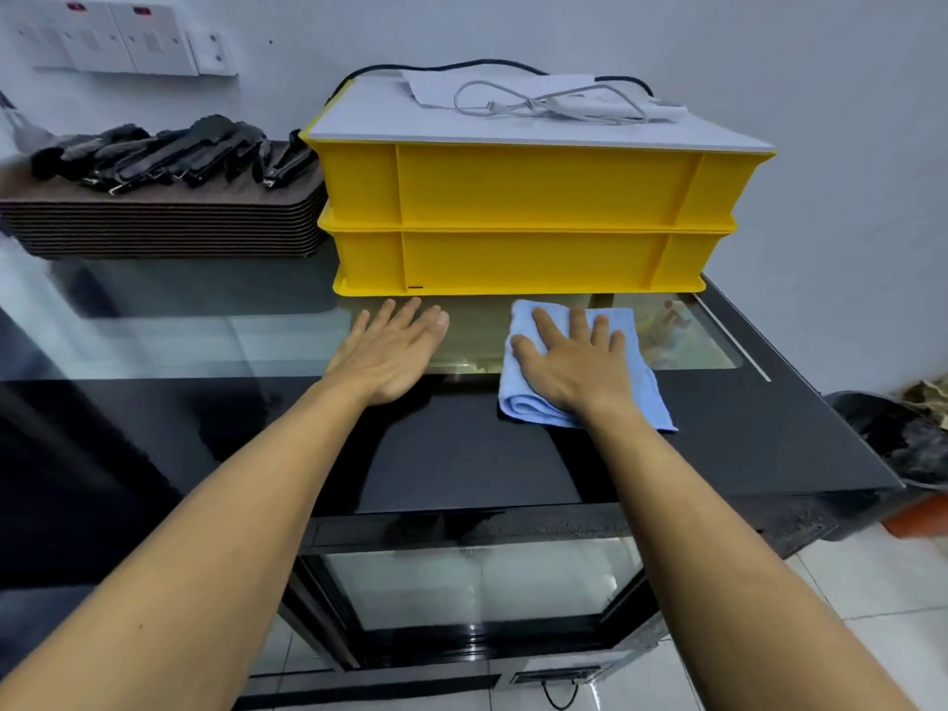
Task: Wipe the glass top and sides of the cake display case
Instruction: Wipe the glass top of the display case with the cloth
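Observation:
The cake display case has a glossy black-framed glass top (215,346) and a glass front panel (477,587) below it. A folded light blue cloth (638,387) lies on the top, near its right end. My right hand (574,361) presses flat on the cloth with straight, spread fingers. My left hand (392,348) rests flat on the bare glass to the left of the cloth, fingers straight, holding nothing. Both hands lie just in front of the yellow crates.
Two stacked yellow crates (523,218) stand at the back of the top, with a white board, paper and a cable (544,102) on them. A stack of brown trays (159,223) carrying black tongs sits at back left. A dark bin (897,438) stands to the right.

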Demonstrator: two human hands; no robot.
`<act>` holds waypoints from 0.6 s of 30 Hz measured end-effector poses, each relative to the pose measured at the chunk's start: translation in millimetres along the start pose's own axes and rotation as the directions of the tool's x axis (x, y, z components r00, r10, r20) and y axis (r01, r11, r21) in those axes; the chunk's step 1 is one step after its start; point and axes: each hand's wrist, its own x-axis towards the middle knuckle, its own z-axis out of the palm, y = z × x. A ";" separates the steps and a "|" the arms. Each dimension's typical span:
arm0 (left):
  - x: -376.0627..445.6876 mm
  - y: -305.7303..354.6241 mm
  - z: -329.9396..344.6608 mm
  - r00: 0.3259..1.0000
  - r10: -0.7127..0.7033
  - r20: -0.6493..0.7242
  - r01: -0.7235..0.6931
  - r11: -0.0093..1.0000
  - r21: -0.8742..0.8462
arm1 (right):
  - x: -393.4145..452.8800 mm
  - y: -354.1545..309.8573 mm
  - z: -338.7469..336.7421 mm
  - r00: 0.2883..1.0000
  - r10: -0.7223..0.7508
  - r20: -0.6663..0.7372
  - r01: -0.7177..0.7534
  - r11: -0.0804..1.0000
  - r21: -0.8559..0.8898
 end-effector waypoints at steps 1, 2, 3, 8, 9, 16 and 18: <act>0.4 0.7 -0.2 1.000 -0.009 -0.001 0.009 1.000 -0.010 | 7.3 -16.6 4.2 1.000 0.026 0.001 -0.026 1.000 0.010; 0.0 1.6 -0.6 1.000 -0.018 -0.006 0.018 1.000 -0.022 | 10.2 -33.9 7.8 1.000 0.022 0.006 -0.022 1.000 0.012; -1.5 3.0 -0.9 1.000 -0.027 -0.015 0.027 0.999 -0.033 | 8.4 -49.4 11.0 1.000 -0.019 0.012 0.019 1.000 0.006; -3.8 5.5 -2.3 0.998 -0.047 -0.039 0.044 0.997 -0.065 | -7.1 -42.7 6.7 0.928 -0.358 0.103 0.359 0.933 0.010; -4.4 3.9 -2.0 0.999 -0.044 -0.031 0.042 0.998 -0.051 | -1.1 -26.0 0.9 0.925 -0.361 0.114 0.363 0.932 0.003; -7.9 -1.7 0.7 0.998 -0.031 -0.049 0.032 0.999 0.016 | 28.3 115.4 -33.4 0.999 0.041 0.010 -0.042 0.999 0.008; -8.3 -0.4 0.4 0.995 -0.054 -0.083 0.053 0.999 -0.014 | 28.1 132.8 -37.2 0.991 0.133 -0.012 -0.133 0.991 0.006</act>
